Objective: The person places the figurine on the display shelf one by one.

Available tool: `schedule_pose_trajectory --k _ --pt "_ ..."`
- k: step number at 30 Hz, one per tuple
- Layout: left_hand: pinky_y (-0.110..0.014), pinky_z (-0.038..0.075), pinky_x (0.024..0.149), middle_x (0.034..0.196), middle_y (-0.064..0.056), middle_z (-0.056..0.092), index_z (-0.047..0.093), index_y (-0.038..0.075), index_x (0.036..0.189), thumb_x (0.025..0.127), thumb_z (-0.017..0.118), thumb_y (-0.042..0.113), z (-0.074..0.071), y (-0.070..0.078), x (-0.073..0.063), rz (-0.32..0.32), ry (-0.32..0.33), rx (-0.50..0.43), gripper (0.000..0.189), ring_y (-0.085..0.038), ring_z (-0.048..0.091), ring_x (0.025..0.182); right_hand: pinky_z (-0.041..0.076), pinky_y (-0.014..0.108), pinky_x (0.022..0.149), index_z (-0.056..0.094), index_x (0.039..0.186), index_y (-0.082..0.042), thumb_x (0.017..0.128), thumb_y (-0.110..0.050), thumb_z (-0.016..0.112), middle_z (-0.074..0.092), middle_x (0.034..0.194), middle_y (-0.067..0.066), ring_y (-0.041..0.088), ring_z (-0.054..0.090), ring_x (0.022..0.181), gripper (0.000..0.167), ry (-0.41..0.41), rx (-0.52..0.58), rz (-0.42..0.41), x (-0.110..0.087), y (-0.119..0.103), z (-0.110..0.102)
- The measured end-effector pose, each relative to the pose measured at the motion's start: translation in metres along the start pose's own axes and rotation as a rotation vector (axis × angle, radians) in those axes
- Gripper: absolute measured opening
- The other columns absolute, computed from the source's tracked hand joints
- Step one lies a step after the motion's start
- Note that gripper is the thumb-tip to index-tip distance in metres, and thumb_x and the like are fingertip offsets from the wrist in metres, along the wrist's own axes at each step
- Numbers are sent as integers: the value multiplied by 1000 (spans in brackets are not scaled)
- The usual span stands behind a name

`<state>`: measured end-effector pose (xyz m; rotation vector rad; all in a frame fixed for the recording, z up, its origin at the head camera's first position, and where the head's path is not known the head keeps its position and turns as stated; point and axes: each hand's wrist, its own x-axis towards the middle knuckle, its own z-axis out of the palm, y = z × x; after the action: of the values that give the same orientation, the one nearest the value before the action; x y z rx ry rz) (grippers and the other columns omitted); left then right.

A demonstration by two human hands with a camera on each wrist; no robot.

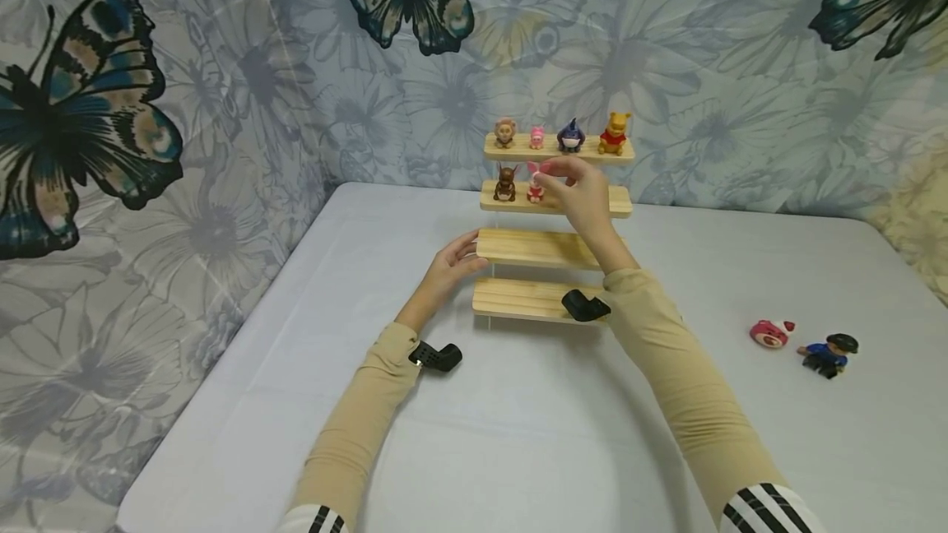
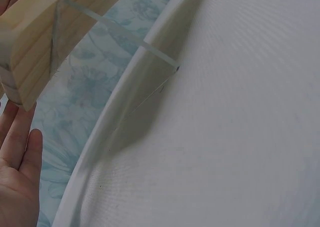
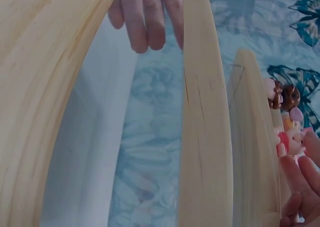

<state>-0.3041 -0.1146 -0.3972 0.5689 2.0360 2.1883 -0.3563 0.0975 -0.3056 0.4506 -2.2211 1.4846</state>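
Observation:
In the head view my right hand (image 1: 581, 192) reaches to the second tier from the top of a wooden display shelf (image 1: 533, 247). Its thumb and fingers pinch a small pink Piglet figurine (image 1: 536, 191), beside a brown figurine (image 1: 504, 183) with tall ears. The right wrist view also shows the Piglet figurine (image 3: 290, 141) at the fingertips, close to the board. Lower down, my left hand (image 1: 448, 266) holds the left end of the third tier. The left wrist view has this hand (image 2: 20, 172) with fingers on both sides of the board (image 2: 37, 62).
Along the top tier stand a lion figurine (image 1: 505, 132), a small pink figurine (image 1: 536, 137), an Eeyore figurine (image 1: 571, 136) and a Winnie the Pooh figurine (image 1: 614, 133). On the white table (image 1: 518, 434), a pink bear-head figurine (image 1: 771, 334) and a figure with a black cap (image 1: 828, 355) lie at right.

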Motion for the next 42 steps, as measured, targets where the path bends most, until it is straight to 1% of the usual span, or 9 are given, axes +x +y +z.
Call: schedule_pose_trajectory --k 6,8,12,16,22,24,29,36,42 --pt "-32 37 94 128 -21 42 28 0 139 88 54 2 -2 -1 0 -5 -3 22 57 -27 46 112 35 22 66 64 103 -2 80 -22 69 65 95 8 11 57 87 31 -3 -1 -14 -2 -1 -4" --pt "-31 37 94 129 -21 41 27 0 139 88 54 3 -2 0 0 -7 -4 23 57 -28 45 112 36 23 66 64 104 -2 80 -21 68 65 96 9 14 57 87 31 -10 -15 -23 -3 -1 -7" --pt "-32 37 94 128 -23 42 27 -1 138 88 54 3 0 2 0 -6 -5 24 57 -29 46 111 35 24 66 64 105 -1 80 -17 68 65 97 11 14 51 77 29 -20 -70 -48 -4 0 -18" --pt "-32 37 94 127 -23 42 28 -1 138 88 54 2 -1 0 0 6 -7 15 57 -28 47 111 33 24 65 64 105 -1 81 -14 67 65 98 12 13 44 71 28 -17 -100 -65 -6 0 -28" --pt "-32 36 95 127 -22 42 27 -2 138 87 56 4 -3 -2 1 17 -4 -18 59 -28 46 112 33 24 67 64 105 -1 82 -15 66 64 99 12 13 50 83 27 -24 -93 -94 -14 -1 -43" --pt "-33 36 95 127 -23 42 27 -2 138 87 56 4 -3 -2 1 13 -8 -23 59 -28 46 112 33 23 66 64 104 0 82 -14 66 64 99 12 11 50 83 26 -19 -93 -106 -19 -2 -49" --pt "-32 36 95 127 -21 43 27 -1 139 88 55 3 -1 -2 0 7 -20 -16 58 -27 47 111 30 22 57 65 103 1 82 -13 66 65 97 10 7 44 72 25 33 -136 -131 -26 -3 -72" --pt "-33 36 95 128 -21 42 27 -1 139 87 54 4 -1 -1 0 12 -22 -1 58 -28 46 112 29 21 56 65 101 2 82 -11 67 65 95 1 4 43 70 23 88 -221 -149 -33 -2 -106" --pt "-33 36 94 128 -20 42 27 -1 139 88 54 5 -2 -2 0 12 -25 -12 58 -28 45 113 31 21 60 64 105 1 84 -12 64 64 99 -3 2 43 75 24 47 -296 -93 -43 2 -128"
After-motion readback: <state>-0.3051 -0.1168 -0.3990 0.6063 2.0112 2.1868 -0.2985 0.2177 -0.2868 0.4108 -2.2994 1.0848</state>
